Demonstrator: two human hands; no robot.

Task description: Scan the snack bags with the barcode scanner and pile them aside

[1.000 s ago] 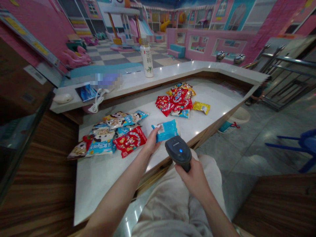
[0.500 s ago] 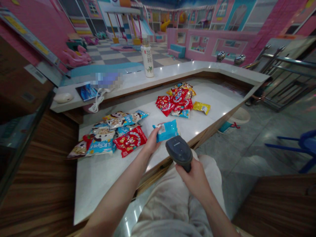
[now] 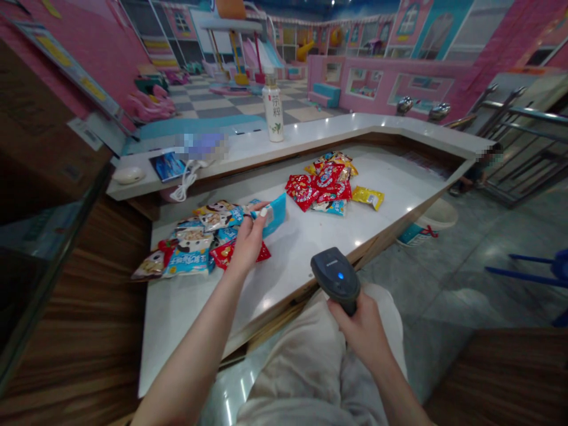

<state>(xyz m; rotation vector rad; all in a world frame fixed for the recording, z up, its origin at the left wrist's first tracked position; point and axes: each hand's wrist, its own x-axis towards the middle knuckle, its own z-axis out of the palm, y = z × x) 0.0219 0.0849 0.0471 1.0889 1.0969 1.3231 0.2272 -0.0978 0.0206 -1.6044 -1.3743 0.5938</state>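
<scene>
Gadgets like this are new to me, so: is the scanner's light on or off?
On: a blue light glows on top of the scanner, held in the right hand.

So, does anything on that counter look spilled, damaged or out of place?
Nothing looks spilled or torn. Slightly untidy, though: the white cable lies bunched and droops over the front edge of the raised ledge.

Blue packet (image 3: 277,213) in left grip (image 3: 248,238), scanner (image 3: 333,272) in right grip (image 3: 364,319), white counter (image 3: 181,325)
</scene>
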